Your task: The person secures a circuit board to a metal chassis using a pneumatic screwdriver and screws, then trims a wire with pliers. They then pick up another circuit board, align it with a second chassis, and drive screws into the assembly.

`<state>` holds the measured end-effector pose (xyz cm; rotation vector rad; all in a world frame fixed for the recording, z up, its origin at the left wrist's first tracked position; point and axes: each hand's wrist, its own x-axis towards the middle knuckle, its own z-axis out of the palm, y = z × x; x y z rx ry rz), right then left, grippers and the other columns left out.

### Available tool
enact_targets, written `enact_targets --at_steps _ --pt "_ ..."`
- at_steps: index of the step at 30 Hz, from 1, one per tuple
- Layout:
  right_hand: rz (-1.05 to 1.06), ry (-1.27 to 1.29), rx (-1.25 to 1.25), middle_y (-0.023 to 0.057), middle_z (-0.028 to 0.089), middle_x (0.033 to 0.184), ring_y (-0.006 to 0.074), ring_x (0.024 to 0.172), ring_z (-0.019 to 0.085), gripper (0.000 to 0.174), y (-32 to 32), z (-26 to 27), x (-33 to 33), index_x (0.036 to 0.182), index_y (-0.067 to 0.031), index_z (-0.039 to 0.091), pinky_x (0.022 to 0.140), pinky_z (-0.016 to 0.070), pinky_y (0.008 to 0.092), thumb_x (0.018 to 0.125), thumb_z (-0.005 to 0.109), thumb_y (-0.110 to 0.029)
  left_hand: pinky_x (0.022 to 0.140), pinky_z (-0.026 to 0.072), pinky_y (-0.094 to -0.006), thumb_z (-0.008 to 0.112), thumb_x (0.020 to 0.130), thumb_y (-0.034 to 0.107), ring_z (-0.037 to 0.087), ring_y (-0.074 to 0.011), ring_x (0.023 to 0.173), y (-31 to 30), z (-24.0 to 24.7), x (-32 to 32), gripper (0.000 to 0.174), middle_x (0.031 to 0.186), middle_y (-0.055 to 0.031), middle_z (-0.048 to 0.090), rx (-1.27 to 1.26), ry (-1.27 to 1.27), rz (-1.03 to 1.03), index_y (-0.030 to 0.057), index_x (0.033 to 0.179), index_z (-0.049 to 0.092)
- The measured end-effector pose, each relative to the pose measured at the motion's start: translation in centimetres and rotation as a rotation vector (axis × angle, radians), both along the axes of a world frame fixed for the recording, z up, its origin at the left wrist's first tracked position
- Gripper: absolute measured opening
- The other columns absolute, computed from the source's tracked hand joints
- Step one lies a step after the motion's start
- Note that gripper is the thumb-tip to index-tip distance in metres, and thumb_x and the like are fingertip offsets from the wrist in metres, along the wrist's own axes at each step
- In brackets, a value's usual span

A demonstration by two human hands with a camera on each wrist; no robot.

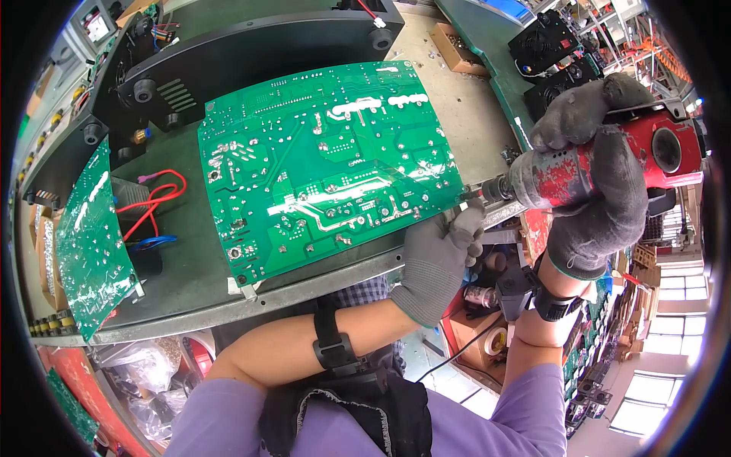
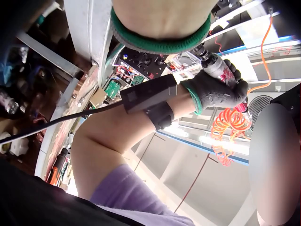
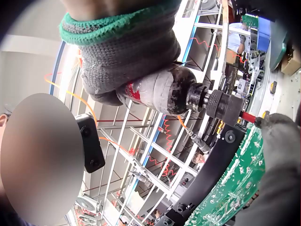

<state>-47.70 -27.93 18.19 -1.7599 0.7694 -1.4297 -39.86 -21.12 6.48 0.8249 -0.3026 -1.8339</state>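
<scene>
A large green circuit board (image 1: 297,164), solder side up, lies over the bench's near edge in the head view. My gloved right hand (image 1: 620,186) grips a worn red power screwdriver (image 1: 560,175) to the right of the board, its chuck pointing left at the board's near right corner. At that corner my gloved left hand (image 1: 434,263) has its fingers curled, the fingertips at the driver's tip. In the right wrist view, the red bit (image 3: 248,117) runs from the chuck to the left fingertips (image 3: 270,121), which pinch its end. Any screw there is hidden.
A second green board (image 1: 91,244) leans at the left, beside red cable (image 1: 158,194). Behind the large board stands a black metal chassis (image 1: 282,84). A small cardboard box (image 1: 457,49) sits at the back, black fan units (image 1: 544,42) at back right. A metal rail (image 1: 327,286) edges the bench.
</scene>
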Motion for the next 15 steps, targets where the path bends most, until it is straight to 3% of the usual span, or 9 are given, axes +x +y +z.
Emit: enact_targets --at_steps 15 --pt "-0.108 0.025 -0.038 0.0085 0.048 0.083 0.0194 0.075 0.047 0.044 0.67 -0.08 0.3 0.12 -0.0009 0.046 0.067 0.0418 0.0329 0.083 0.063 -0.016 0.051 0.0439 -0.0223 0.061 0.093 0.021 0.056 -0.0084 0.058 -0.04 -0.06 0.15 0.021 0.072 -0.0046 0.061 -0.022 0.011 -0.011 0.0002 0.089 0.06"
